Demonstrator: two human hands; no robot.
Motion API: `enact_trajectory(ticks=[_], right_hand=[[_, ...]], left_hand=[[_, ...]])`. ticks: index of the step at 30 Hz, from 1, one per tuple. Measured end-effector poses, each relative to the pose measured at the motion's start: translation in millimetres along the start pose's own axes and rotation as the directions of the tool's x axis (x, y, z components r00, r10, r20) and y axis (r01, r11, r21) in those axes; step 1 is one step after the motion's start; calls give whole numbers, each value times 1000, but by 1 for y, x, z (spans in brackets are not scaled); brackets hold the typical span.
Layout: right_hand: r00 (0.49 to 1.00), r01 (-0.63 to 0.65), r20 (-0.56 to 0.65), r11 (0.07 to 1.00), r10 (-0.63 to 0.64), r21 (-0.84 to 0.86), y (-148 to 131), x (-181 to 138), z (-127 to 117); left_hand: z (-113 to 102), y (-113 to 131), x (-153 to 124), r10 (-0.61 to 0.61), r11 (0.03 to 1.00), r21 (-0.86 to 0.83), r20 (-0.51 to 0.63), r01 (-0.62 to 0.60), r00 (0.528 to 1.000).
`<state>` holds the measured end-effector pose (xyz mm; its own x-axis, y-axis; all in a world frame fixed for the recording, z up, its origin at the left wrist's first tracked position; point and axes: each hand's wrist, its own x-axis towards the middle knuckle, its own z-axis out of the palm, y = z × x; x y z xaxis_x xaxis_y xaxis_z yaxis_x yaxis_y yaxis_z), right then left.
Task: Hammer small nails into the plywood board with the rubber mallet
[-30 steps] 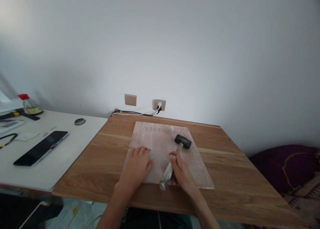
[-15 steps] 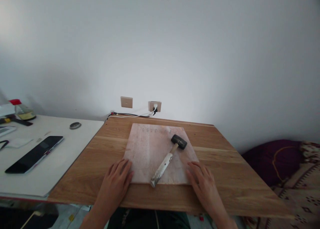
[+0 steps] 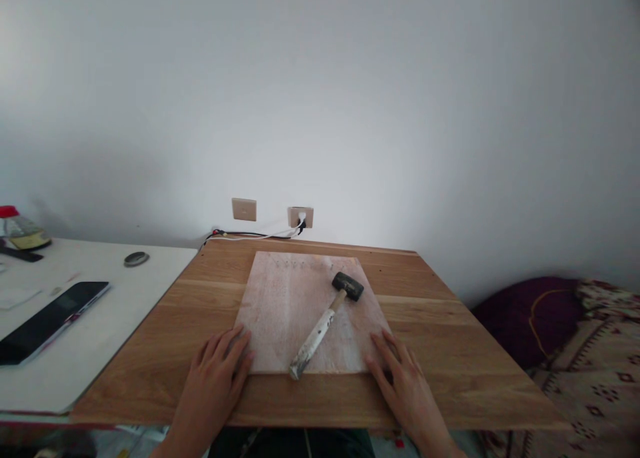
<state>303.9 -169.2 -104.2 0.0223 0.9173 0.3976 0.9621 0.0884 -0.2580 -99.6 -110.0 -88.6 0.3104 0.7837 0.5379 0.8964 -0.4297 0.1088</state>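
At far left, a bottle with a red cap and a dark-screened device sit on the white worktop, with a round grey disc near the wall.

The left hand has slid off the pale board to its near left corner; its fingers are loosely spread, gripping nothing, the tips at the board's edge.

The mallet lies slantwise on the board, black head up and to the right, handle end just over the near edge. A second ago the right hand held it; now it lies free, so striking appears to be paused. The row of small marks near the board's far edge is too tiny to identify.

The right hand rests at the near right corner, fingers relaxed and released, touching the board's edge above the wooden worktop.
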Motion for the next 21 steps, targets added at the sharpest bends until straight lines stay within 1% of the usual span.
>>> enact_trajectory(ticks=[3, 6, 11, 15, 18, 21], right_hand=[[1000, 16, 3, 1000, -16, -12, -2, -1, 2], [1000, 5, -11, 1000, -5, -11, -7, -1, 5], [999, 43, 3, 998, -43, -38, -18, 1, 9], [999, 49, 15, 994, -48, -97, -26, 3, 4], [999, 42, 20, 984, -39, -176, -24, 6, -6], [1000, 10, 11, 971, -8, -239, -8, 7, -17]], left_hand=[[-2, 0, 1, -33, 999, 7, 3, 33, 999], [-4, -1, 0, -60, 998, 13, 3, 60, 998], [-7, -10, -3, -95, 995, 4, 17, 95, 995], [-8, -14, -3, -120, 992, -35, 18, 120, 993], [-9, -8, 3, -122, 990, -64, 35, 124, 992], [-5, 9, 12, -96, 991, -89, 90, 104, 991]])
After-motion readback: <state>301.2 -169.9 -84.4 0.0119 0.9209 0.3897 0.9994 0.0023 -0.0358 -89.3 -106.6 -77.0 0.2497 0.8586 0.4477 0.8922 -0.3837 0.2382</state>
